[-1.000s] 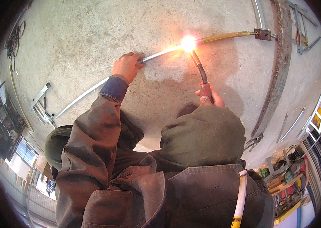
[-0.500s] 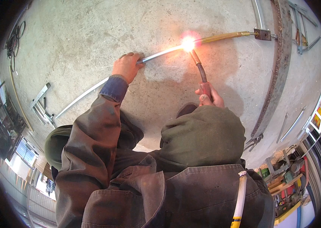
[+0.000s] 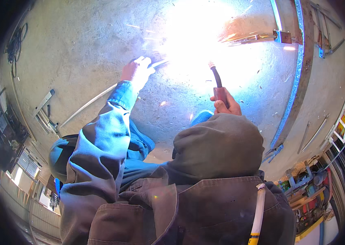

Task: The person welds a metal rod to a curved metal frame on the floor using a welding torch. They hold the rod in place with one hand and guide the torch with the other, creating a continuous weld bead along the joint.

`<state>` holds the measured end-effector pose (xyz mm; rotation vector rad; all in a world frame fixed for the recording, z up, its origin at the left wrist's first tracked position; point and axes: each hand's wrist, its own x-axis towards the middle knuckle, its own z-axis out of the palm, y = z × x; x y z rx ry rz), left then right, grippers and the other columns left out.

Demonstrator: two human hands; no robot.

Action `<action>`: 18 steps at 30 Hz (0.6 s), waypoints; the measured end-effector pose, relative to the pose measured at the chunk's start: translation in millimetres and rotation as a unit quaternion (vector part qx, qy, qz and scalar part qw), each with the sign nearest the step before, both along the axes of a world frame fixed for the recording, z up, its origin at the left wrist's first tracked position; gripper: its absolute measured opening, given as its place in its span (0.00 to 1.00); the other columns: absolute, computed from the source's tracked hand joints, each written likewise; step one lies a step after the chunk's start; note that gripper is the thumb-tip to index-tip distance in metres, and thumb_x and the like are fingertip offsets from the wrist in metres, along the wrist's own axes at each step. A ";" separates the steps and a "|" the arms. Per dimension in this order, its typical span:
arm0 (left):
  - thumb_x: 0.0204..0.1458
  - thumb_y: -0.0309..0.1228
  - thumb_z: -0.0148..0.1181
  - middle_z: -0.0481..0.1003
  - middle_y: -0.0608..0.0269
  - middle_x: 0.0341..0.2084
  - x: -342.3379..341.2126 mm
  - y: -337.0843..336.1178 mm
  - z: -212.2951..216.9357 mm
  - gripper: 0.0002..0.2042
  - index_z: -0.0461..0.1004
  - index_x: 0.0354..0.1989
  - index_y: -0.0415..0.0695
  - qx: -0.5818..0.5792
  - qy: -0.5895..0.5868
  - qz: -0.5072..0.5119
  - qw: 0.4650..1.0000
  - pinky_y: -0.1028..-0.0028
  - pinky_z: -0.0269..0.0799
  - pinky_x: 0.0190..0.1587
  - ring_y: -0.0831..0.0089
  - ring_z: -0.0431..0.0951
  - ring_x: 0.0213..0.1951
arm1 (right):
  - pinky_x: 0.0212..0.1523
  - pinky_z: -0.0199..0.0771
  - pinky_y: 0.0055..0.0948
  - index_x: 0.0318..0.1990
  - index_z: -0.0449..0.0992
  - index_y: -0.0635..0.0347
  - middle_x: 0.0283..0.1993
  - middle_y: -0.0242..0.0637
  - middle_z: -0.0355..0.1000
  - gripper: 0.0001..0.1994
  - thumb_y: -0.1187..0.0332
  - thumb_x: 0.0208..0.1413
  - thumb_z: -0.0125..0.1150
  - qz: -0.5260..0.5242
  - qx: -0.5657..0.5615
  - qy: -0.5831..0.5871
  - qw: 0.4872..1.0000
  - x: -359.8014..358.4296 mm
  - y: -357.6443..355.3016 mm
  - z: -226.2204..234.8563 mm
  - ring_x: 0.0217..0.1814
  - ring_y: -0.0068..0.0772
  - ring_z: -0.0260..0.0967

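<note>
My right hand (image 3: 230, 107) is closed around the red handle of a welding torch (image 3: 216, 77), its dark curved neck pointing away from me. Beyond its tip a white arc glare (image 3: 197, 41) washes out the work, so the weld spot cannot be seen. On the left, my left hand (image 3: 137, 72) grips a long metal rod (image 3: 91, 102), which runs into the glare. Out of the far side of the light comes a brass-coloured rod (image 3: 249, 39), ending at a small dark metal block (image 3: 283, 37). Sparks fly over the concrete.
A long steel beam (image 3: 301, 73) curves down the right side, with pliers-like tools (image 3: 273, 153) at its near end. Metal brackets (image 3: 46, 110) and a coiled cable (image 3: 15, 43) lie left. A cluttered shelf (image 3: 309, 196) stands lower right; a cigarette (image 3: 258, 210) juts up from below.
The small orange glow at the torch tip has grown into a wide blue-white glare with flying sparks. Both hands keep nearly the same place and grip.
</note>
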<state>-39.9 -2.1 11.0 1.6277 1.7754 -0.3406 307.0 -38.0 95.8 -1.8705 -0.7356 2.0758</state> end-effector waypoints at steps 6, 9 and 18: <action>0.59 0.39 0.66 0.80 0.57 0.45 -1.0 -1.7 1.1 0.12 0.78 0.47 0.49 0.013 0.004 0.008 1.000 0.54 0.78 0.52 0.53 0.81 0.51 | 0.31 0.66 0.21 0.69 0.67 0.57 0.52 0.32 0.72 0.25 0.60 0.69 0.61 0.003 0.013 0.023 1.000 0.8 -0.9 -7.8 0.30 0.14 0.61; 0.59 0.40 0.66 0.80 0.58 0.45 -5.9 -4.5 -6.3 0.13 0.80 0.48 0.50 0.001 -0.006 0.010 1.000 0.54 0.78 0.52 0.53 0.81 0.51 | 0.33 0.67 0.22 0.70 0.66 0.56 0.53 0.32 0.72 0.27 0.57 0.68 0.62 0.014 0.018 0.032 0.999 2.2 -0.3 -11.7 0.31 0.15 0.62; 0.59 0.40 0.66 0.80 0.58 0.42 -3.5 -1.0 3.2 0.13 0.81 0.49 0.50 0.024 -0.039 0.006 0.999 0.55 0.78 0.50 0.52 0.81 0.48 | 0.36 0.67 0.23 0.72 0.66 0.57 0.56 0.36 0.74 0.30 0.61 0.64 0.62 0.037 0.013 0.008 0.999 5.0 1.7 6.7 0.34 0.15 0.62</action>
